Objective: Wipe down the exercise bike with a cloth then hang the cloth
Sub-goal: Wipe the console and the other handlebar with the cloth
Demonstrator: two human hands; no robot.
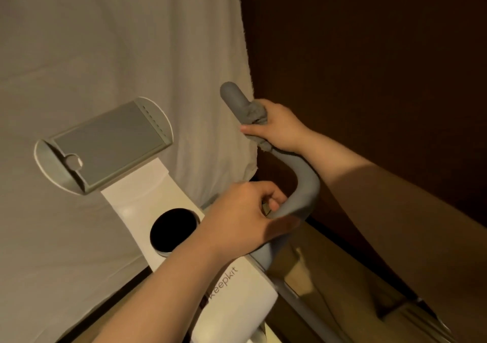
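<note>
Wiping is the step going on now, by my guess. The right hand (279, 126) is wrapped around the grey handlebar (303, 182) of the exercise bike (237, 287), high up near its rounded tip. A grey cloth (257, 113) is bunched inside that grip, squeezed between the fingers and the bar, with small bits poking out above and below the hand.

The left hand (242, 216) curls around the lower bend of the same bar and holds it steady.

The cloth looks soft, thin and light. It should fold any way the hand wants, so wrapping it right around the bar is a good way to hold it. It could slip out if the grip goes loose.

The bar looks padded and a bit grippy, like foam, so the cloth may drag and not slide fast. The bike looks big and heavy, and I think it will stay put.

A flat grey tray (105, 145) sits on the white post (147, 197), above a dark round dial (172, 229). A pale sheet (118, 39) hangs behind.
</note>
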